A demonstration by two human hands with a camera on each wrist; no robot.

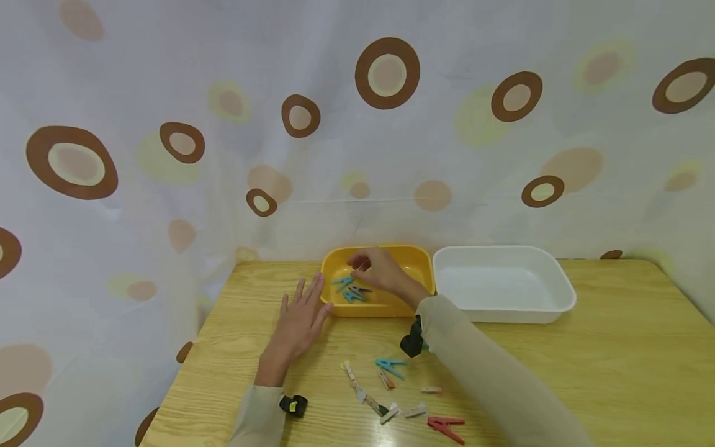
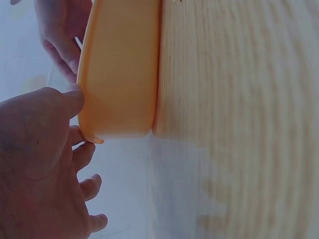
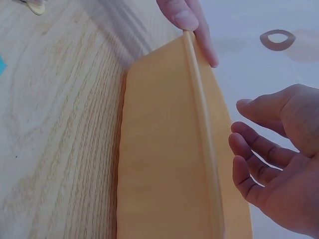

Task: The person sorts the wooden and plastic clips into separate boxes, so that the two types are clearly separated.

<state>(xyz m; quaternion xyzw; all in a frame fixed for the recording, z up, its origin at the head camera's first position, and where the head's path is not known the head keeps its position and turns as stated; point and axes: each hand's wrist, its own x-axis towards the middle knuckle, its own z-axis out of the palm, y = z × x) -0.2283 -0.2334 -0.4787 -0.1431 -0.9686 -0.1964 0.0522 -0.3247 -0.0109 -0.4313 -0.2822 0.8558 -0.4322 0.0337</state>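
Observation:
My left hand (image 1: 296, 324) touches the left front corner of a yellow tray (image 1: 368, 310), its fingers spread. In the left wrist view, the thumb (image 2: 74, 102) rests against the tray's rim. My right hand (image 1: 382, 270) is over the tray, fingers loosely bent, and in the right wrist view nothing shows between them. Several blue clothespins lie at the tray's left end, among them a light blue clothespin (image 1: 344, 283) and a darker clothespin (image 1: 359, 290). On the table in front are a blue clothespin (image 1: 391, 365), a red clothespin (image 1: 447, 427) and several small wooden clothespins (image 1: 416, 411).
A white tray (image 1: 503, 313) stands right beside the yellow one. Small clips and pieces of cord (image 1: 357, 390) lie on the wooden table (image 1: 620, 354), nearer the front. A patterned curtain (image 1: 335, 167) hangs behind the table and along its left.

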